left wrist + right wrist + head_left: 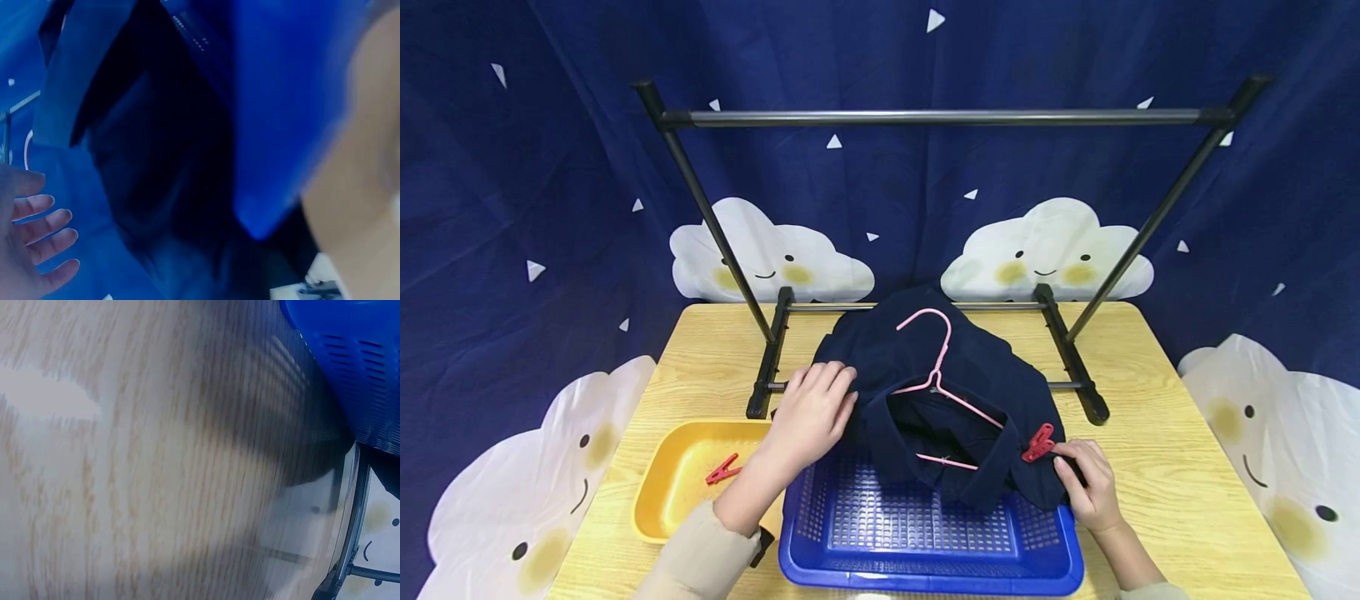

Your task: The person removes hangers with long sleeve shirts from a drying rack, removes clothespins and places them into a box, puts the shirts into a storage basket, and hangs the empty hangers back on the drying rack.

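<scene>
A dark navy collared shirt (pixel 970 350) lies over a blue perforated basket (pixel 925 579), with a pink clothes hanger (pixel 942 333) inside its neck and the hook pointing up and away. My left hand (pixel 811 408) rests on the shirt's left shoulder, fingers relaxed; the left wrist view shows its fingers spread. At the shirt's right side is a red clothespin (pixel 1039 443), its handles spread. My right hand (pixel 1092 483) pinches the end of that clothespin between thumb and index finger, beside the sleeve. The right hand is outside the right wrist view.
A yellow tray (pixel 658 467) with another red clothespin (pixel 722 470) stands left of the basket on the wooden table (pixel 1187 467). Behind the basket rises a black clothes rack (pixel 940 118). A dark blue curtain (pixel 880 50) with clouds surrounds the table.
</scene>
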`<state>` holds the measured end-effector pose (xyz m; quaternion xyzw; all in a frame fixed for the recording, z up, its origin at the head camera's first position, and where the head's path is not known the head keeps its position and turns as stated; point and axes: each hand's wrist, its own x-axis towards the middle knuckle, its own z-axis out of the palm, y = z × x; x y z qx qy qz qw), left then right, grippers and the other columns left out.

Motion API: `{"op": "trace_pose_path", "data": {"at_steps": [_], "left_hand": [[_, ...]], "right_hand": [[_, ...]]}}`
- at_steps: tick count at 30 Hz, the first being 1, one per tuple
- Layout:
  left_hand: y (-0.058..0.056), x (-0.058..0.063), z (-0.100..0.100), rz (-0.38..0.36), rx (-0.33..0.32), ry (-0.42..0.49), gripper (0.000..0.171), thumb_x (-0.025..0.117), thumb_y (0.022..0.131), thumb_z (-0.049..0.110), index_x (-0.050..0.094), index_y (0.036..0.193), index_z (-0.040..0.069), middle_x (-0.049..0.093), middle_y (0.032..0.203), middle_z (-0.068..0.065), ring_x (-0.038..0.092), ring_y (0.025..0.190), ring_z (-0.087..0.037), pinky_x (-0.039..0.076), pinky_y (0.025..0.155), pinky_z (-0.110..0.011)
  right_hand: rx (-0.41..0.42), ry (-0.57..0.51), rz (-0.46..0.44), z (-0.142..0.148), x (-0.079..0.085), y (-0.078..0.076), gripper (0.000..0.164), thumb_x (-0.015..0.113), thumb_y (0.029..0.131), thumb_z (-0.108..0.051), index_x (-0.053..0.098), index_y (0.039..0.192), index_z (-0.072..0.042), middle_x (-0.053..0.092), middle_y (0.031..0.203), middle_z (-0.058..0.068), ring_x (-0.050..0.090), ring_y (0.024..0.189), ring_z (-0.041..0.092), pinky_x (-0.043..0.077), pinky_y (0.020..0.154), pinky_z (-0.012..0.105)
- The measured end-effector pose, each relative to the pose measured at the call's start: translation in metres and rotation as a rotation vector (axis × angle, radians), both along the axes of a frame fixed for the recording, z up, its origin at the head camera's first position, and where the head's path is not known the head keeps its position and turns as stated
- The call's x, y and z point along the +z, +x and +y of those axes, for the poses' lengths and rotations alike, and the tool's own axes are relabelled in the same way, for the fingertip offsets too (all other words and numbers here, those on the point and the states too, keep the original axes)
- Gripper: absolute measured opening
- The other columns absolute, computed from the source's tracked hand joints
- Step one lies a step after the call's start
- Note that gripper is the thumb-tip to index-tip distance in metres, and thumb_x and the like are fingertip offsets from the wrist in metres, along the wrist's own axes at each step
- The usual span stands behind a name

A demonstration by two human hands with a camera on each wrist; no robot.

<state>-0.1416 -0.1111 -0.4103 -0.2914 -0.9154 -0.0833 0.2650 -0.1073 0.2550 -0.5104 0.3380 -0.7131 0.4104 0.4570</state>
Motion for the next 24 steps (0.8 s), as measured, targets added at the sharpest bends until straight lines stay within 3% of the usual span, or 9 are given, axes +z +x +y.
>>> {"op": "trace_pose_path", "data": {"at_steps": [7, 12, 18, 24], "left_hand": [[-0.008, 0.011, 0.029, 0.066, -0.11, -0.051, 0.023, 0.058, 0.086, 0.02, 0.056, 0.106, 0.009, 0.056, 0.099, -0.005, 0.053, 0.092, -0.022, 0.039, 0.083, -0.038], [-0.013, 0.016, 0.053, 0.082, -0.19, -0.081, 0.02, 0.056, 0.087, 0.022, 0.056, 0.105, 0.011, 0.056, 0.099, -0.003, 0.052, 0.092, -0.02, 0.038, 0.084, -0.036], [-0.018, 0.019, 0.082, 0.124, -0.275, -0.119, 0.022, 0.055, 0.088, 0.025, 0.058, 0.106, 0.013, 0.056, 0.1, -0.001, 0.052, 0.093, -0.018, 0.038, 0.085, -0.034], [-0.02, 0.016, 0.11, 0.187, -0.349, -0.149, 0.02, 0.054, 0.088, 0.027, 0.057, 0.102, 0.014, 0.055, 0.098, 0.002, 0.051, 0.092, -0.017, 0.038, 0.084, -0.032]], "right_hand": [[-0.013, -0.028, -0.005, 0.0, -0.001, 0.001, 0.034, 0.053, 0.088, -0.013, 0.055, 0.068, 0.015, 0.055, 0.063, 0.019, 0.05, 0.067, 0.019, 0.037, 0.076, 0.021], [-0.053, -0.056, -0.011, 0.004, -0.013, -0.001, 0.037, 0.054, 0.089, -0.016, 0.054, 0.067, 0.014, 0.053, 0.062, 0.017, 0.049, 0.069, 0.017, 0.036, 0.076, 0.019], [-0.088, -0.077, -0.015, 0.012, -0.032, -0.006, 0.039, 0.055, 0.088, -0.019, 0.053, 0.067, 0.013, 0.053, 0.061, 0.015, 0.049, 0.071, 0.015, 0.036, 0.078, 0.019], [-0.092, -0.082, -0.023, 0.015, -0.037, -0.007, 0.039, 0.056, 0.088, -0.021, 0.053, 0.067, 0.012, 0.053, 0.062, 0.014, 0.049, 0.072, 0.014, 0.036, 0.079, 0.02]]}}
